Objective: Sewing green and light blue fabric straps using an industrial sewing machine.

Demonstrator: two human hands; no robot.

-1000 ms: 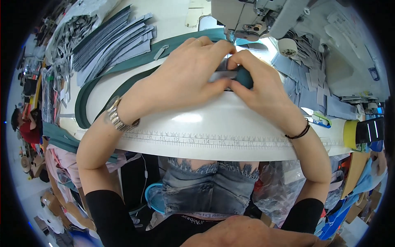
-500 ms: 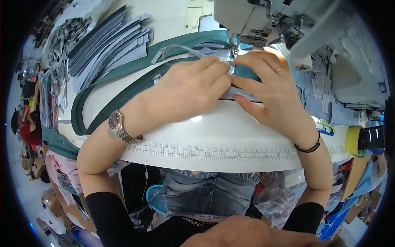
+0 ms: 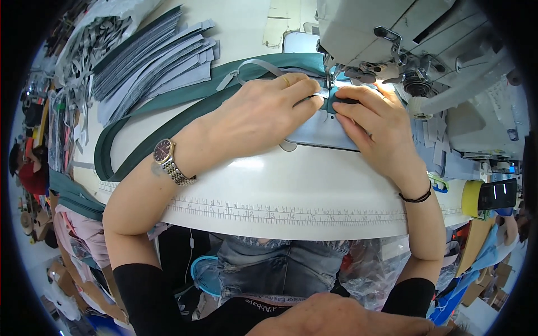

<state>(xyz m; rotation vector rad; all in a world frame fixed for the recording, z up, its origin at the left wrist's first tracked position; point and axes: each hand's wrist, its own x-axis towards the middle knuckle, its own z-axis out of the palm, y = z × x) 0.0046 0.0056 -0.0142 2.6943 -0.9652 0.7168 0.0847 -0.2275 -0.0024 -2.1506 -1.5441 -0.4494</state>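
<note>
A long green fabric strip (image 3: 126,159) loops over the white table and runs under the needle and presser foot (image 3: 330,78) of a sewing machine (image 3: 386,33). My left hand (image 3: 263,112) is closed at the left of the foot, its fingertips gripping the strip's end along with a pale tab. A narrow grey ribbon (image 3: 260,63) curls up behind its knuckles. To the right of the foot, my right hand (image 3: 375,120) pinches the green edge between thumb and fingers. The cloth under both sets of fingertips is partly hidden.
Stacked grey-blue cut pieces (image 3: 162,61) lie at the far left beside a plastic bag (image 3: 106,28) of grey strips. More grey pieces lie right of the machine. A printed ruler (image 3: 269,214) follows the table's near edge. A yellow tape roll (image 3: 472,197) sits at the right.
Both hands have moved slightly apart around the presser foot, my right fingers drawing closer together. The metal plate and a green end beneath them now show. The whole view has shifted a little.
</note>
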